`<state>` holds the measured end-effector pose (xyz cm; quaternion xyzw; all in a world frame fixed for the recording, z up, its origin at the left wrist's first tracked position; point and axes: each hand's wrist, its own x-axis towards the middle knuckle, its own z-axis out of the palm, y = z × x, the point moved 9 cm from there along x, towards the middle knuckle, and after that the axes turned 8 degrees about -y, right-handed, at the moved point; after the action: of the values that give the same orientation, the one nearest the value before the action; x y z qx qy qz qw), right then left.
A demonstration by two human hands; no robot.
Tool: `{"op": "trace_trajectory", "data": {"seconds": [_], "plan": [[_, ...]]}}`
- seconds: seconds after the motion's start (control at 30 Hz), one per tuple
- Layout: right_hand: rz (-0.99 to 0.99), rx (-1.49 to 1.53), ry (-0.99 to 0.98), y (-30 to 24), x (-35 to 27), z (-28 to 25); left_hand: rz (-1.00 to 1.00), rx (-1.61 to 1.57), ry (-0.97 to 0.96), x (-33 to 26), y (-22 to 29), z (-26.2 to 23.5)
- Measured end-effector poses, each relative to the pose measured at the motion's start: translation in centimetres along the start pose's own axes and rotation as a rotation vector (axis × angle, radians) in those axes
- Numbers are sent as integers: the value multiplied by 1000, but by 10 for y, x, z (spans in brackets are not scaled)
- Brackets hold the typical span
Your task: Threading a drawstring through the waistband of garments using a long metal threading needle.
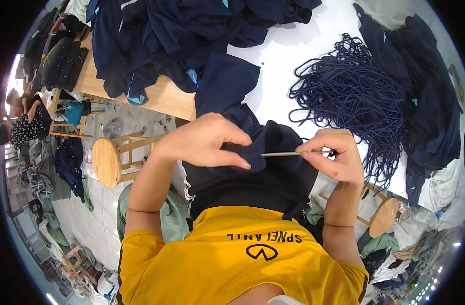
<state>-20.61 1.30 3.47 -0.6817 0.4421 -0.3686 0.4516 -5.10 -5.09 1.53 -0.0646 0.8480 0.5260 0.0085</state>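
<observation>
Yellow shirt (207, 264), right hand (338, 154) holding rod (282, 154), end hidden in navy fabric (256, 153)

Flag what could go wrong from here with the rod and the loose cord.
1. The thin metal rod in the right hand lines up with the navy cloth and the left hand; a slip might snag the fabric or jab those fingers.
2. The navy cord pile lies in loose, overlapping loops, so pulling one strand could tighten a knot or drag others along.
</observation>
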Motion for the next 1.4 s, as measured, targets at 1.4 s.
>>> {"op": "trace_trajectory", "data": {"seconds": [1.4], "plan": [[-34,156,566,23,-23,-36,-143,-577,162,-13,-52,2]]}}
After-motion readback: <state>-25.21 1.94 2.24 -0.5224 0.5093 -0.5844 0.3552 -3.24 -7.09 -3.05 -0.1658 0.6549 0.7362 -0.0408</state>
